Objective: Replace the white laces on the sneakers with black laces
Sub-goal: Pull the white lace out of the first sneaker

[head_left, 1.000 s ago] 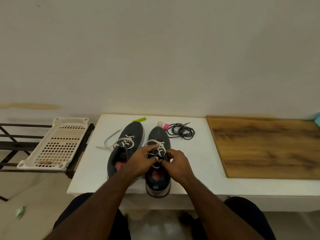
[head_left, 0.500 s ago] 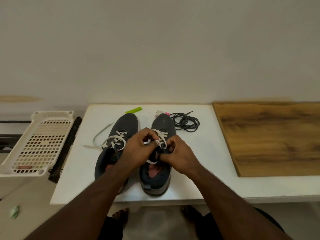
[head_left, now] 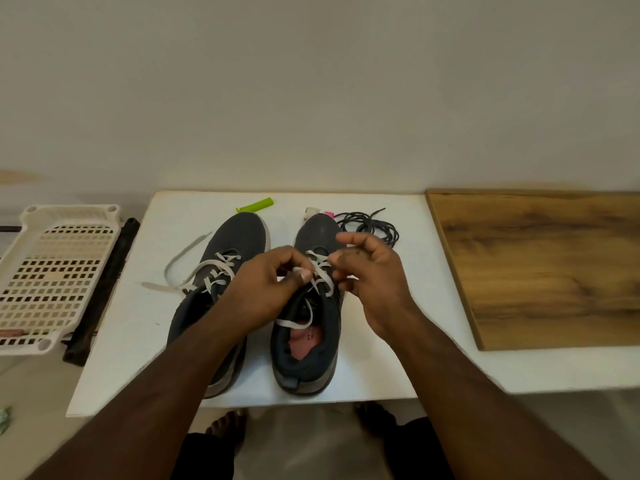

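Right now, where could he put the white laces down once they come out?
The wooden board on the right lies bare. There is also a bare strip of white table between the right sneaker and that board. The back edge is crowded: black laces, a green thing. Both hands crowd the sneaker's middle.

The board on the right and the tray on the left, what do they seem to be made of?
The board looks like wood or a wood-pattern laminate: brown with dark grain streaks and a matte, flat face; which one cannot be told. The tray looks like moulded plastic: cream, slightly glossy, with a regular grid of slots and rounded corner sockets.
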### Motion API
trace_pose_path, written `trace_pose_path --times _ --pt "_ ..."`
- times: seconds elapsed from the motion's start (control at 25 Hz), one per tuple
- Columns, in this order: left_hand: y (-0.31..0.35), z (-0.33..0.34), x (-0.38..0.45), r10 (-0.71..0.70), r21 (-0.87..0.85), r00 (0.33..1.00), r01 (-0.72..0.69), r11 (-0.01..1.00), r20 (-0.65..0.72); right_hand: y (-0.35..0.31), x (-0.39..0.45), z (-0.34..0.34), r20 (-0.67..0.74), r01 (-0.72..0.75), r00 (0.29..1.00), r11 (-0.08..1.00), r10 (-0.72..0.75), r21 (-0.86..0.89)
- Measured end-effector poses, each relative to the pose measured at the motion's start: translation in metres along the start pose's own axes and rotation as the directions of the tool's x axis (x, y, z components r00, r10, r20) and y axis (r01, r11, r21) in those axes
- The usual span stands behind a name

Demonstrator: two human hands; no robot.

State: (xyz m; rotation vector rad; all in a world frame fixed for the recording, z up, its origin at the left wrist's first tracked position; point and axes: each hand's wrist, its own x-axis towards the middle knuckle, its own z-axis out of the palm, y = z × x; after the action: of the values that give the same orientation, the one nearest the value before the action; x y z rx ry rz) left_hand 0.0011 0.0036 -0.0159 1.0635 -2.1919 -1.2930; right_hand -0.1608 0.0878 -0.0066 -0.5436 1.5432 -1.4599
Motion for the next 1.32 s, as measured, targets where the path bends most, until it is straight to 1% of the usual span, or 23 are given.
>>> trace_pose_path --times 0.04,0.08,0.16,0.2,0.24,0.28,0.36,0.44,0.48,0.52,0.6,0.64,0.68,0.76,0.88,0.96,1.0,1.08,1.16,1.2,1.24,1.28,1.32 --pt "0.001 0.001 0.001 -0.058 -0.1 0.998 0.055 0.993 -0.032 -0.003 0.001 -0.002 -0.01 0.003 1.0 0.993 -0.002 0.115" --pt "0.004 0.002 0.001 -0.125 -0.21 0.991 0.113 0.971 -0.045 -0.005 0.001 -0.005 -0.019 -0.001 1.0 0.987 0.004 0.162" --pt "0.008 0.003 0.001 -0.222 -0.368 0.975 0.195 0.909 -0.031 -0.004 0.003 -0.009 -0.026 -0.028 0.999 0.999 0.029 0.019" --pt "0.008 0.001 0.0 -0.204 -0.369 0.979 0.185 0.911 -0.013 -0.002 0.003 -0.01 -0.018 -0.039 0.999 0.996 0.038 -0.084" --pt "0.006 -0.002 -0.001 -0.148 -0.289 0.989 0.148 0.946 0.02 -0.001 0.003 -0.01 -0.002 -0.046 0.999 0.987 0.046 -0.156" --pt "0.005 -0.003 -0.001 -0.082 -0.129 0.994 0.091 0.987 0.075 0.0 0.003 -0.011 0.018 -0.047 0.999 0.979 0.052 -0.197" --pt "0.003 -0.004 -0.001 0.007 0.184 0.991 -0.031 0.982 0.132 -0.001 0.002 -0.013 0.071 -0.042 0.996 0.967 0.062 -0.251" --pt "0.003 -0.002 0.001 0.028 0.239 0.997 -0.044 0.97 0.07 -0.002 0.001 -0.016 0.17 -0.038 0.981 0.945 0.097 -0.324" --pt "0.003 0.0 0.001 0.003 0.143 1.0 -0.005 0.99 0.015 -0.001 0.001 -0.017 0.225 -0.028 0.967 0.934 0.115 -0.356" --pt "0.006 0.001 0.001 -0.067 -0.05 0.997 0.065 0.997 -0.035 0.001 0.0 -0.018 0.269 -0.017 0.955 0.927 0.127 -0.374" --pt "0.012 0.0 0.0 -0.227 -0.423 0.973 0.194 0.885 -0.028 0.003 0.001 -0.018 0.31 0.008 0.942 0.913 0.131 -0.408" --pt "0.013 -0.001 0.0 -0.256 -0.485 0.967 0.221 0.846 -0.005 0.004 0.001 -0.018 0.315 0.03 0.941 0.892 0.128 -0.451" --pt "0.011 -0.002 0.0 -0.241 -0.448 0.97 0.218 0.867 0.006 0.004 0.001 -0.017 0.317 0.062 0.94 0.854 0.123 -0.516" --pt "0.004 -0.004 0.0 -0.162 -0.239 0.986 0.166 0.957 0.036 0.006 0.0 -0.013 0.316 0.142 0.944 0.754 0.09 -0.641" --pt "-0.001 -0.001 0.0 -0.055 0.026 0.988 0.052 0.998 0.145 0.01 -0.002 -0.009 0.27 0.182 0.962 0.675 0.027 -0.715" --pt "0.001 0.0 0.0 0.005 0.049 0.994 -0.011 0.999 0.11 0.011 0.0 -0.009 0.215 0.155 0.977 0.67 0.007 -0.726" --pt "0.001 -0.001 0.001 0.013 -0.031 0.998 -0.011 0.999 0.059 0.011 0.001 -0.011 0.194 0.137 0.981 0.677 0.01 -0.724" --pt "0.005 -0.007 0.001 -0.041 -0.322 0.998 0.025 0.946 -0.043 0.011 0.003 -0.013 0.191 0.098 0.98 0.695 0.057 -0.712" --pt "0.009 -0.012 0.002 -0.134 -0.609 0.988 0.062 0.791 -0.074 0.011 0.004 -0.013 0.205 0.078 0.974 0.704 0.098 -0.706" --pt "0.012 -0.013 0.001 -0.176 -0.674 0.983 0.091 0.733 -0.059 0.012 0.004 -0.013 0.202 0.073 0.974 0.704 0.102 -0.707" --pt "0.013 -0.013 0.0 -0.201 -0.647 0.979 0.132 0.751 -0.034 0.012 0.003 -0.013 0.196 0.071 0.976 0.699 0.099 -0.711" --pt "0.014 -0.012 -0.002 -0.198 -0.496 0.98 0.18 0.849 0.017 0.012 0.003 -0.013 0.192 0.076 0.977 0.693 0.092 -0.716" --pt "0.015 -0.011 -0.004 -0.183 -0.239 0.979 0.2 0.95 0.093 0.013 0.003 -0.013 0.192 0.083 0.978 0.688 0.083 -0.721"
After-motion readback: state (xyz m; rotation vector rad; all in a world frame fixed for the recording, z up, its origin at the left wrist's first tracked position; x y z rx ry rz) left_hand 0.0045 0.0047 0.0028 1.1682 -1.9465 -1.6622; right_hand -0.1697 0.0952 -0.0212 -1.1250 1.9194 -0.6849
